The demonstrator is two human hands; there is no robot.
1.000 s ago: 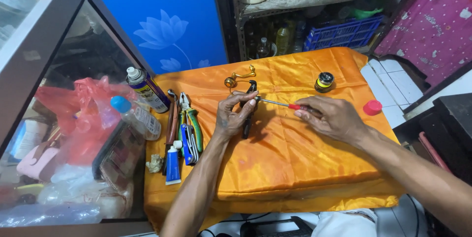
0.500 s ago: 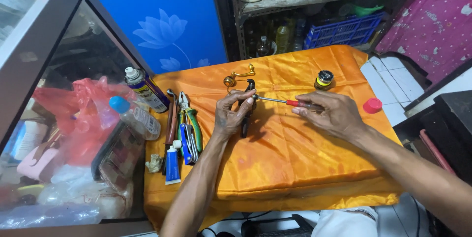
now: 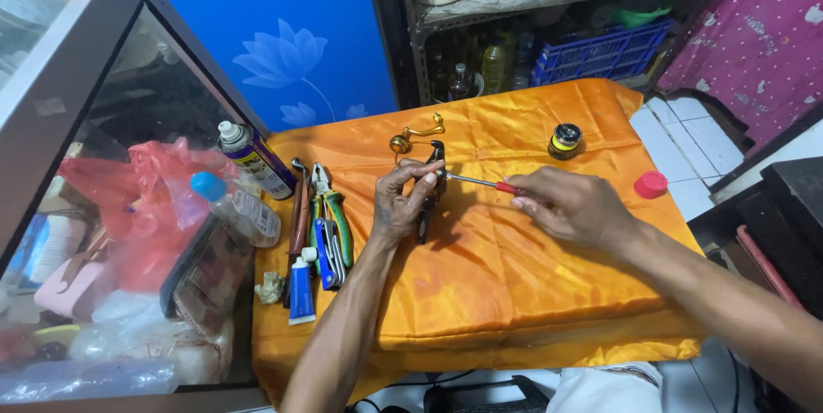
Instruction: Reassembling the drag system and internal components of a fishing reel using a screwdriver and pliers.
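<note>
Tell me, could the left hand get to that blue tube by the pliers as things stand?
Probably yes. The blue tube lies uncovered on the orange cloth, just beside the left forearm, but the left hand is holding a dark metal part and would have to put it down.

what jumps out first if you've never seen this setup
The bright orange cloth over the small table catches the eye first, with the left hand gripping a dark metal part at its middle. The right hand holds a red-handled screwdriver whose tip meets that part. Along the cloth's left edge lie pliers, a blue tube and a spray can.
</note>
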